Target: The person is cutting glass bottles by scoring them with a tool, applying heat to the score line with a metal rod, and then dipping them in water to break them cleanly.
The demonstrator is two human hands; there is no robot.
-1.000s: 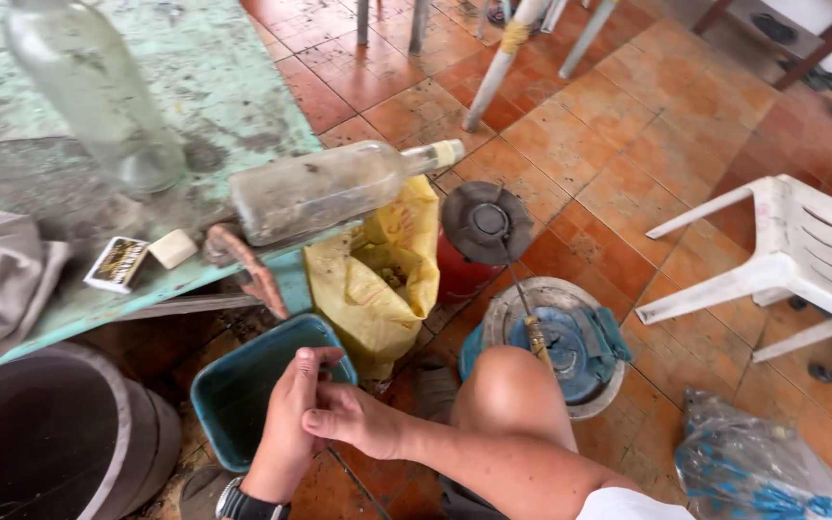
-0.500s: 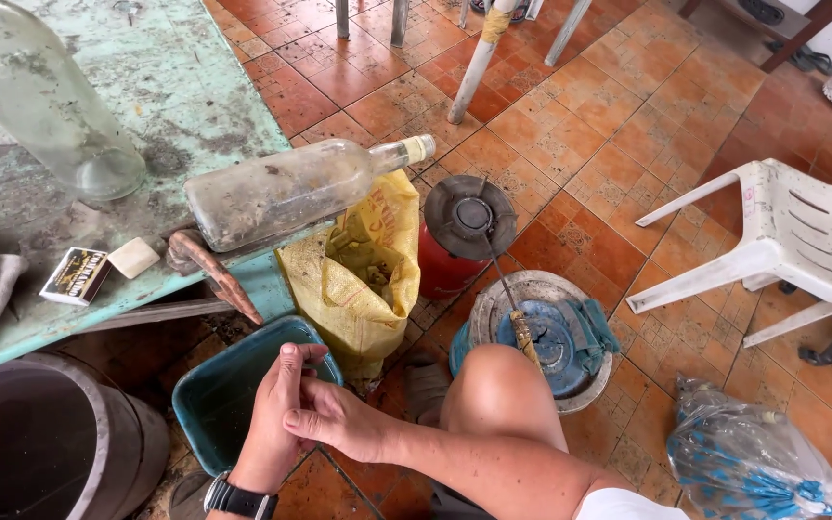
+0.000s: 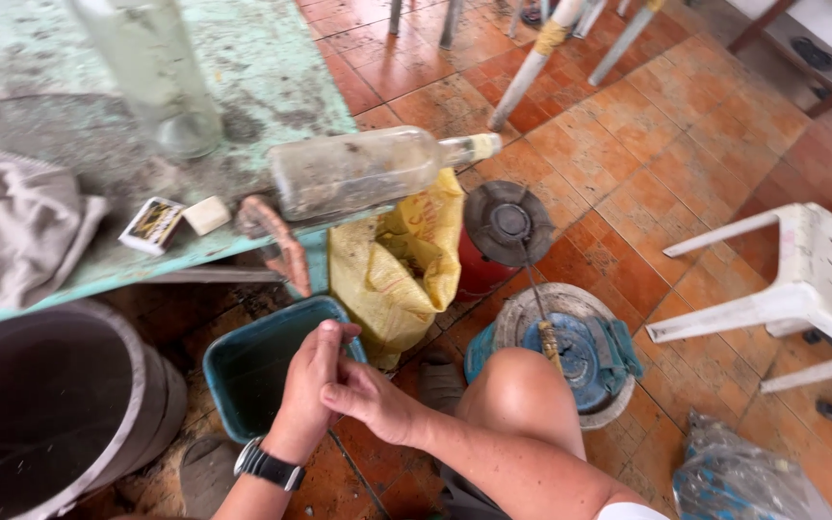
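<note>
Soft even daylight, faint shadows, slight motion blur, wide-angle edge stretch.

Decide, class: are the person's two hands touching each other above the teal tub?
Touching. The head view shows the right hand pressed against the left hand, fingers overlapping with no gap between them, just over the rim of the teal tub.

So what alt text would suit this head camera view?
A seated person presses the left hand and right hand together over a teal bin on a tiled floor. Beside them, a worn green table holds two glass bottles.
</note>
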